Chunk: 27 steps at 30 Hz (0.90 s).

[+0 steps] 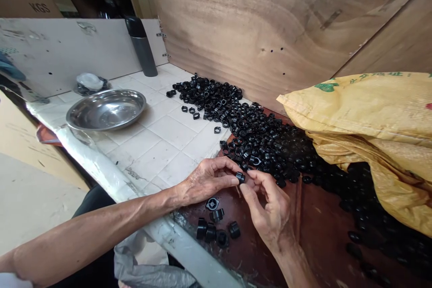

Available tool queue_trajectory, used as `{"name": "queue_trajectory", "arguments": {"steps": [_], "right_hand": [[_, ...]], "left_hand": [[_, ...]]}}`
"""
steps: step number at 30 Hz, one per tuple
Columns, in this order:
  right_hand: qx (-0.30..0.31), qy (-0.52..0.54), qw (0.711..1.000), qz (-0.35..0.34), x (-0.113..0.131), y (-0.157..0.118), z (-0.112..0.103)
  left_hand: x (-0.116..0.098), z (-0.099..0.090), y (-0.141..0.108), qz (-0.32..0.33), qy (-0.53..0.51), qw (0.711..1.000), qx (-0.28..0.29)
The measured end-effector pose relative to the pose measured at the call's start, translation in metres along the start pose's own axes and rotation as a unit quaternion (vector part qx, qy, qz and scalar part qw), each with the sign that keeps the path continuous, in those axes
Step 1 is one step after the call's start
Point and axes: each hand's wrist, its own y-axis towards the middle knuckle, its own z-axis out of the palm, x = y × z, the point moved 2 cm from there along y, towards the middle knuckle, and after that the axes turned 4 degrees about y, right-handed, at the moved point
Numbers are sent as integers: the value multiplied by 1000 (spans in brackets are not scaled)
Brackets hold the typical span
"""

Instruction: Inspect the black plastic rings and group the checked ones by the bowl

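Head view, low centre: 1 small black plastic ring (240,177) pinched tight between left hand (205,180) and right hand (270,211), with thumbs and fingers pressed together on it. Just below, 6 loose black rings (211,233) on a brown board (324,238). Upper middle, a big heap of black rings (243,130) across white tiles (162,132), running under a yellow woven sack (367,117) at right. Upper left, a steel bowl (106,109), well apart from both hands. Risks: a slip from tired fingers, with the tiny ring lost in the heap. A bump from a wrist, with the 6 rings sent rolling. A slump of the sack, with more rings pushed down over the board.
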Motion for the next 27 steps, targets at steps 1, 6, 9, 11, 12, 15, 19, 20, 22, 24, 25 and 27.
{"name": "queue_trajectory", "arguments": {"steps": [1,6,9,11,12,15,19,20,22,24,25,27], "right_hand": [[2,10,1000,-3,1,0,0],[5,24,999,47,-4,-2,0],[6,45,999,21,-4,-3,1],[14,58,997,48,-4,-2,2],[14,76,993,85,-5,-2,3],[17,167,960,224,-7,-3,6],[0,275,911,308,-7,-5,13],[5,299,898,324,-7,-6,14],[57,317,877,357,-11,-7,15],[130,255,886,365,-18,-7,12],[143,192,907,348,-23,-5,8],[104,39,954,278,-33,-1,-4]], "left_hand": [[1,0,0,1,-3,1000,1],[2,-1,-1,-9,3,1000,0],[0,-1,-1,-20,5,1000,0],[0,-1,-1,-11,8,1000,7],[1,-1,0,5,23,1000,10],[3,-2,1,100,125,987,16],[4,-6,-1,234,267,935,21],[2,-7,-2,250,286,924,34],[-3,-9,-5,239,316,913,93],[-8,-10,-6,178,352,905,156],[-10,-11,-6,140,380,898,173],[-10,-13,-4,77,446,878,152]]}}
